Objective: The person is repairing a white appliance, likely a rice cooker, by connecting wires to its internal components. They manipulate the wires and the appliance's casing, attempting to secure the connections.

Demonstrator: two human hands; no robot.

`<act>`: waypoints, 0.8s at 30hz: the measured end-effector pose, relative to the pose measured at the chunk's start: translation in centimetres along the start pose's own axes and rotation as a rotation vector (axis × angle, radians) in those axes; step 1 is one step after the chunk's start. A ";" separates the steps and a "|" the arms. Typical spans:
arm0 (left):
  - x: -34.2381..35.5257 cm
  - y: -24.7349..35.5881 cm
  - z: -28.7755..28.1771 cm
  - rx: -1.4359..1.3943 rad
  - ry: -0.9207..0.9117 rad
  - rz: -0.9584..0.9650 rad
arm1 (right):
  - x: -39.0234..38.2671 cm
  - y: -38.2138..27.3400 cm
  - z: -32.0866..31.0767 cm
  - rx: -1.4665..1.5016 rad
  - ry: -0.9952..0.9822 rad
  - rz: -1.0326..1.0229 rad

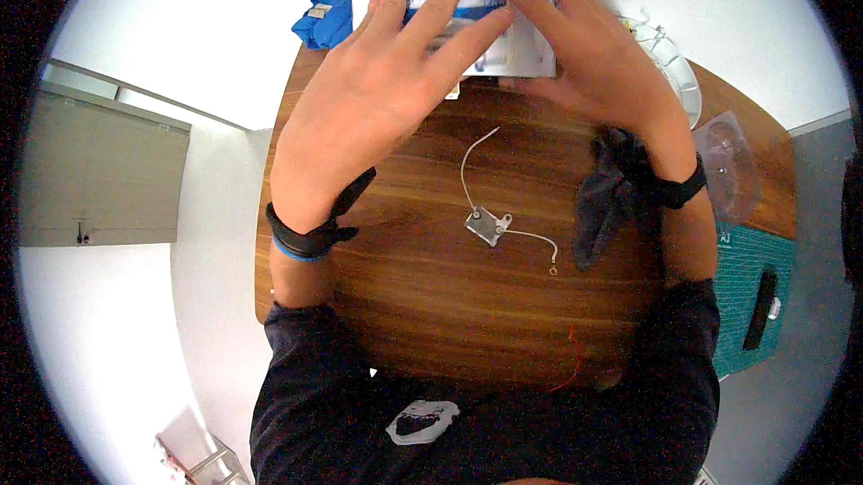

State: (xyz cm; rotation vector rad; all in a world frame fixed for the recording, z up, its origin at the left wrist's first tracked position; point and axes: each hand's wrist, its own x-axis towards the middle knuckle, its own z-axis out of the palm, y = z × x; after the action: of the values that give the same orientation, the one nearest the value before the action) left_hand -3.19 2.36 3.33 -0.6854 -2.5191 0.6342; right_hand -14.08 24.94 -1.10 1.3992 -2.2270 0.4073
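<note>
A white package with a blue band (pixel 490 53) lies under both hands at the top of the view. My left hand (pixel 382 80) is open, fingers spread across the package's face. My right hand (pixel 611 67) grips the package's right side, fingers over its face and thumb by its lower edge. Below them, a small metal plate (pixel 485 226) with two white wires lies on the wooden table (pixel 431 296). A dark cloth (pixel 598 206) lies beside my right wrist.
A blue fabric item (pixel 324 17) and a white round tray with wires (pixel 683 89) are behind. At right are a clear plastic item (pixel 728 170) and a green cutting mat (pixel 737 323) with a black strip. A red wire (pixel 573 359) lies near me. A cabinet (pixel 108 170) stands left.
</note>
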 end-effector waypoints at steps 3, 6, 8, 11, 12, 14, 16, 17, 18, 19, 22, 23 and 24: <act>-0.4 -0.6 1.0 -0.210 0.095 -0.030 | 0.0 -0.1 -0.1 0.131 -0.013 0.029; -0.9 -0.7 2.7 -0.540 0.271 -0.093 | 0.2 0.3 0.2 0.197 0.014 0.007; -1.0 -0.6 2.5 -0.556 0.249 -0.119 | 0.5 0.1 0.4 0.184 0.096 -0.040; -0.9 -0.6 2.5 -0.603 0.271 -0.121 | 0.8 -0.1 0.8 0.154 0.190 -0.069; -0.9 -0.6 2.5 -0.623 0.288 -0.115 | 0.4 -0.1 1.4 0.181 0.155 -0.031; -1.1 -0.7 2.8 -0.636 0.284 -0.141 | 0.3 -0.3 1.7 0.221 0.139 0.019; -1.3 -0.9 2.8 -0.661 0.274 -0.161 | 0.4 -1.1 1.5 0.245 0.181 0.040; -1.4 -1.0 2.8 -0.680 0.266 -0.168 | 0.4 -1.2 1.4 0.247 0.171 0.048; -1.4 -1.1 2.7 -0.698 0.258 -0.174 | 0.4 -1.3 1.3 0.248 0.161 0.057; -1.5 -1.3 2.7 -0.701 0.252 -0.164 | 0.5 -1.3 1.2 0.251 0.151 0.064; -1.5 -1.8 2.4 -0.712 0.222 -0.157 | 0.3 -1.0 1.3 0.295 0.138 0.160; -1.5 -1.8 2.1 -0.720 0.206 -0.171 | 0.3 -0.6 1.2 0.280 0.180 0.108; -1.5 -1.7 1.7 -0.727 0.190 -0.185 | 0.3 0.0 1.1 0.264 0.222 0.056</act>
State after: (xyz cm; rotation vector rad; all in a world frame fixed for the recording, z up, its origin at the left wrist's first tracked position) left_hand -3.52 -0.35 2.40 -0.6866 -2.5616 -0.4257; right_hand -14.43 24.14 -1.85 1.3454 -2.0905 0.8592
